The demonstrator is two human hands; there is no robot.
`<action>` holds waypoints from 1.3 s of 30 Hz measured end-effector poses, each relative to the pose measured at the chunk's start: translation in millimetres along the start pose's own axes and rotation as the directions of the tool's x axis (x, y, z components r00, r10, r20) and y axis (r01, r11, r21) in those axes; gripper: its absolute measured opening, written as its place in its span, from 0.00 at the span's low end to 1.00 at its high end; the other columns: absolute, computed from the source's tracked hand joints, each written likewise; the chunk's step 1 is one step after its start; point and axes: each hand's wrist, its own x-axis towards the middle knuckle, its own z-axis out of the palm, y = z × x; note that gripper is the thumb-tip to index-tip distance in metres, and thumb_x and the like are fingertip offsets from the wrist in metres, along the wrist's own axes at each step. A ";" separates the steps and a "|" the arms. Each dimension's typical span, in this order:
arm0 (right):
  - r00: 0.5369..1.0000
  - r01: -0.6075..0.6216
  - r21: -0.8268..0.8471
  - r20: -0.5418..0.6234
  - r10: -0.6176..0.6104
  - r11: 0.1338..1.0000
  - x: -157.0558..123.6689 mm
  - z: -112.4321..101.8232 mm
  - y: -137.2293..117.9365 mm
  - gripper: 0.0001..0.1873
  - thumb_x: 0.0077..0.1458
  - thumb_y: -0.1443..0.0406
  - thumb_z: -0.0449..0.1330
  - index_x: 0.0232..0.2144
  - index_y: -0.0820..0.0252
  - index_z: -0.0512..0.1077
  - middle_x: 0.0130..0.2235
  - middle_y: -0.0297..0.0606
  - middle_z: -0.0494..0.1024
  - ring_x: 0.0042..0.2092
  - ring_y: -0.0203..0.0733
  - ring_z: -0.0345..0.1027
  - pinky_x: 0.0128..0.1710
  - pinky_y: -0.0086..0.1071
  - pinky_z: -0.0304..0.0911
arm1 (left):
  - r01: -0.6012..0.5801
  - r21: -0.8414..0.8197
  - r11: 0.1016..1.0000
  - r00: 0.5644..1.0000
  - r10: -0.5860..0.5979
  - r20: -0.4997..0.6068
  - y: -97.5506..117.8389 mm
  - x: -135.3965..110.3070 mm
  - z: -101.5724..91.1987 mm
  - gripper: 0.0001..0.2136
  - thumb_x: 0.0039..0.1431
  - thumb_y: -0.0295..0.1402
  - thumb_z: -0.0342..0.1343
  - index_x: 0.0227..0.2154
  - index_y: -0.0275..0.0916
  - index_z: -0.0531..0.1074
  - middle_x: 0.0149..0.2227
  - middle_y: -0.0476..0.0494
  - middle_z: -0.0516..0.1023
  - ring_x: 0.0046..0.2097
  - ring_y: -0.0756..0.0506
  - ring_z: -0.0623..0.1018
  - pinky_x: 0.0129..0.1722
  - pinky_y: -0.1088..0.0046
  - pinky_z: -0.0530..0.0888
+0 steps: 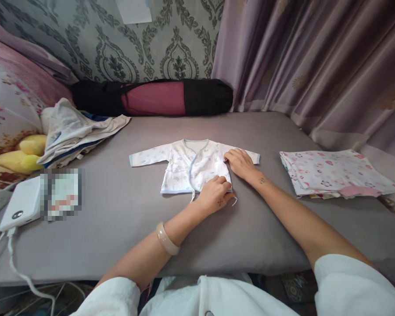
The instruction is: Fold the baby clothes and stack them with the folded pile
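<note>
Infant wrap top of white printed cotton with pale blue trim (187, 169): lies flat, sleeves spread, mid-way across a grey padded mattress (266, 245).

Head view, item by item:
- Left hand (213, 195): fingers curled and narrow, pinching the lower front hem; cream bangle (167, 239) on the wrist.
- Right hand (241, 163): fingers close together and flat, resting on the top near the right sleeve, not gripping.
- Thin white tie strings (234, 201): trail loose beyond the hem on both sides of the left hand.
- Folded pink-heart cotton cloth (335, 173): lies to the right, well apart.
- Crumpled white garment pile (75, 136): lies to the left.

Risks, as judged: a hand dragging across the light fabric could wrinkle it, and a trapped tie string could snag or bunch the hem.
</note>
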 end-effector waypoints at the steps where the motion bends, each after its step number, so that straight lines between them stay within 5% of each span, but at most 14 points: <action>1: 1.000 0.006 -0.017 0.003 -0.006 1.000 1.6 0.2 3.2 0.16 0.62 0.72 0.47 0.40 0.59 0.74 0.43 0.44 0.75 0.46 0.47 0.61 0.46 0.36 0.51 | -0.004 -0.008 1.000 1.000 0.004 -0.003 -0.8 0.5 3.0 0.11 0.65 0.38 0.51 0.40 0.37 0.73 0.43 0.39 0.75 0.46 0.41 0.73 0.45 0.66 0.70; 7: 0.999 0.030 -0.043 0.032 -0.028 0.999 7.8 1.9 16.3 0.17 0.64 0.71 0.46 0.39 0.59 0.75 0.45 0.43 0.76 0.46 0.47 0.60 0.44 0.37 0.49 | -0.078 -0.096 0.992 0.997 0.075 -0.036 -4.5 -2.5 6.6 0.11 0.66 0.34 0.47 0.37 0.38 0.75 0.39 0.41 0.77 0.44 0.44 0.74 0.45 0.69 0.70; 11: 0.996 -0.066 -0.059 0.052 0.069 0.996 6.9 -3.4 5.6 0.17 0.62 0.72 0.47 0.37 0.61 0.77 0.45 0.45 0.76 0.47 0.48 0.61 0.44 0.38 0.50 | -0.080 -0.146 0.986 0.996 0.075 -0.040 -3.0 -7.8 0.0 0.12 0.66 0.35 0.48 0.36 0.38 0.76 0.38 0.42 0.78 0.42 0.44 0.75 0.43 0.70 0.70; 16: 0.985 -0.171 0.026 0.022 0.170 0.985 16.6 -15.3 -17.9 0.18 0.61 0.72 0.48 0.42 0.61 0.77 0.48 0.45 0.77 0.48 0.49 0.64 0.47 0.37 0.53 | 0.137 -0.149 0.979 0.979 -0.157 -0.132 -9.0 -15.3 -18.0 0.15 0.68 0.37 0.42 0.33 0.40 0.73 0.36 0.43 0.77 0.39 0.46 0.76 0.37 0.72 0.69; 25: 0.981 -0.161 0.324 0.157 0.115 0.932 94.9 -11.7 -64.4 0.15 0.61 0.65 0.52 0.39 0.58 0.79 0.43 0.41 0.80 0.47 0.44 0.70 0.47 0.31 0.59 | 0.623 0.172 0.763 0.771 -0.562 -0.301 -68.1 -42.5 -52.3 0.10 0.65 0.29 0.43 0.37 0.39 0.70 0.40 0.36 0.74 0.44 0.39 0.73 0.40 0.66 0.68; 28: 0.955 -0.243 0.308 0.244 0.170 0.920 116.0 -7.2 -76.3 0.14 0.61 0.63 0.54 0.38 0.58 0.79 0.43 0.44 0.81 0.48 0.46 0.71 0.46 0.32 0.60 | 0.745 0.137 0.653 0.654 -0.676 -0.339 -86.8 -51.6 -60.3 0.09 0.63 0.29 0.46 0.41 0.37 0.69 0.44 0.32 0.73 0.47 0.37 0.73 0.42 0.65 0.69; 31: 0.919 -0.321 0.302 0.326 0.219 0.897 128.9 -4.7 -80.9 0.10 0.57 0.63 0.59 0.36 0.59 0.79 0.41 0.45 0.81 0.46 0.47 0.72 0.44 0.32 0.62 | 0.819 -0.008 0.573 0.554 -0.796 -0.245 -99.8 -55.9 -65.3 0.10 0.63 0.33 0.47 0.43 0.38 0.68 0.43 0.34 0.76 0.47 0.37 0.75 0.41 0.65 0.69; 34: 0.885 -0.360 0.338 0.417 0.205 0.869 135.7 -5.2 -80.7 0.06 0.51 0.65 0.62 0.31 0.60 0.79 0.35 0.44 0.81 0.39 0.45 0.74 0.37 0.30 0.63 | 0.840 -0.124 0.529 0.515 -0.848 -0.126 -108.2 -56.1 -64.8 0.09 0.63 0.37 0.48 0.41 0.41 0.69 0.42 0.37 0.79 0.46 0.38 0.77 0.40 0.67 0.69; 39: 0.872 -0.316 0.326 0.471 0.137 0.891 137.9 -7.7 -81.5 0.07 0.47 0.71 0.60 0.28 0.62 0.78 0.30 0.43 0.80 0.34 0.43 0.74 0.32 0.29 0.62 | 0.834 -0.213 0.509 0.501 -0.860 -0.097 -120.3 -57.0 -58.9 0.08 0.58 0.38 0.53 0.36 0.41 0.70 0.40 0.41 0.80 0.45 0.40 0.77 0.38 0.70 0.68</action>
